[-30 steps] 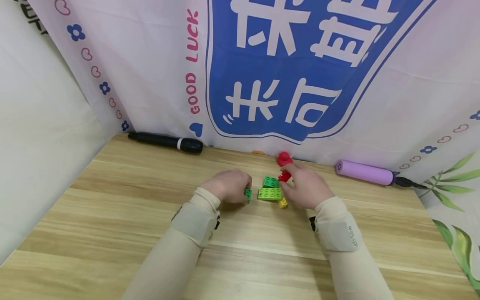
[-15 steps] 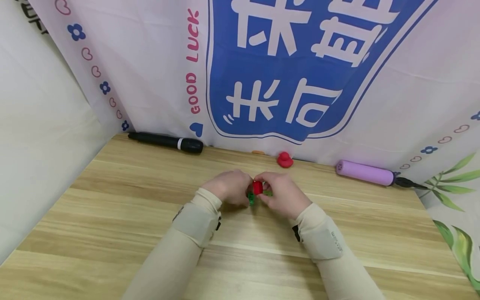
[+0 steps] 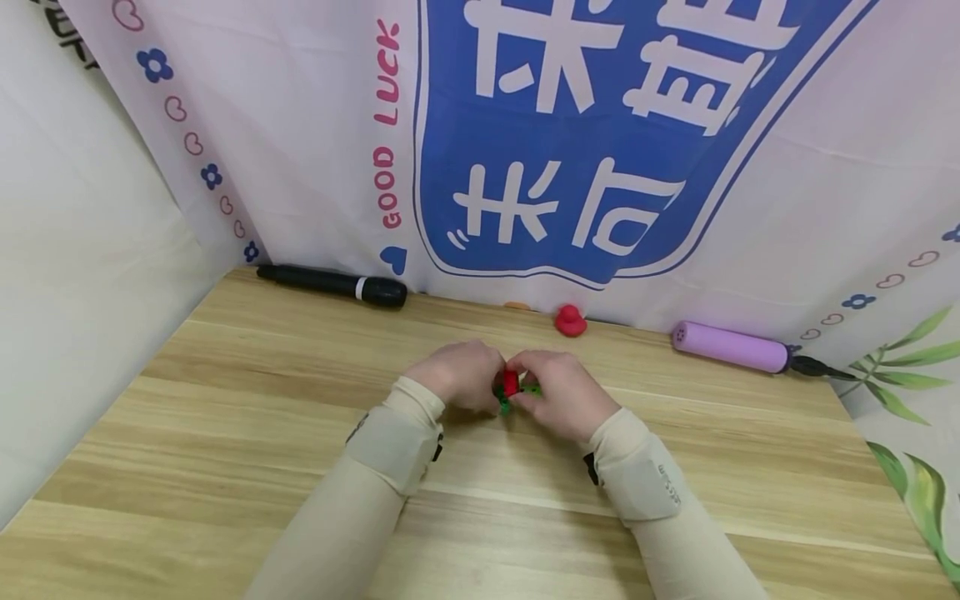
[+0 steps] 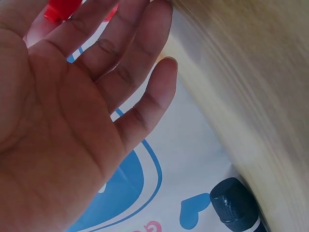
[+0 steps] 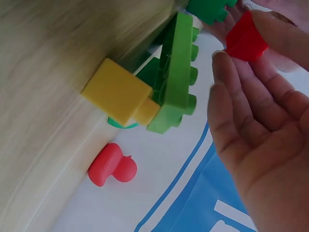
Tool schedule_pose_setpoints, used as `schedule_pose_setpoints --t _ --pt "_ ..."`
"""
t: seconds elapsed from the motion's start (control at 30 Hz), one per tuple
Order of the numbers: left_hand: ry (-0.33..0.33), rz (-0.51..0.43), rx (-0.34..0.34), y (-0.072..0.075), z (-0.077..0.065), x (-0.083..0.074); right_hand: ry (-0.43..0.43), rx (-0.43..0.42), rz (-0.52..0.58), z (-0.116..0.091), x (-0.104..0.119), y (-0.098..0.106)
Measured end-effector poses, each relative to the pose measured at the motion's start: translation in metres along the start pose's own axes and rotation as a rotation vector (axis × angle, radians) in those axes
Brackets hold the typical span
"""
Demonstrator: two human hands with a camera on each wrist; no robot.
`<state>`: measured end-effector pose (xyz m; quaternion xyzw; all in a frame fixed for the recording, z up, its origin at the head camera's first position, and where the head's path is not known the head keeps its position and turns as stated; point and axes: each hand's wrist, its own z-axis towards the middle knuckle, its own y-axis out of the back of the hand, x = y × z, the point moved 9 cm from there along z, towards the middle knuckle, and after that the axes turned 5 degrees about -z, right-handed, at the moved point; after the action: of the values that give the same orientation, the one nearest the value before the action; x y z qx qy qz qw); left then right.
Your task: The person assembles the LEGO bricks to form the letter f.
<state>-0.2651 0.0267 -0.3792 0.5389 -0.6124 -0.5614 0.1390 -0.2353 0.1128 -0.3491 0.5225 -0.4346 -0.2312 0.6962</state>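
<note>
"Red brick (image 5: 246, 39) has come left over the last second — right hand (image 3: 558, 392) pinches it, just beside green brick (image 5: 205, 9) gripped by left hand (image 3: 461, 377)."
"Step?"
"Joining, I'd judge — needs lining up, then a press. Contact: can't tell."

Lime brick (image 3: 532, 389) partly hidden by right hand (image 3: 561, 395), sleeves (image 3: 330, 525) cropped
</note>
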Motion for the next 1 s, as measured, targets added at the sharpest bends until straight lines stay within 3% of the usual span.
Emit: schedule_pose_setpoints --t 0.27,0.73,1.0 --pt "-0.007 -0.006 0.007 -0.0006 -0.0007 -0.0029 0.006 -0.007 -0.086 -0.0014 -0.0018 -0.0030" --pt "-0.017 -0.003 0.005 -0.0008 -0.0015 -0.0030 0.042 -0.055 -0.104 -0.0016 0.0016 -0.0018" --pt "-0.020 -0.003 0.011 -0.0017 -0.0010 -0.0032 0.072 -0.031 -0.065 -0.0025 0.0025 -0.0036"
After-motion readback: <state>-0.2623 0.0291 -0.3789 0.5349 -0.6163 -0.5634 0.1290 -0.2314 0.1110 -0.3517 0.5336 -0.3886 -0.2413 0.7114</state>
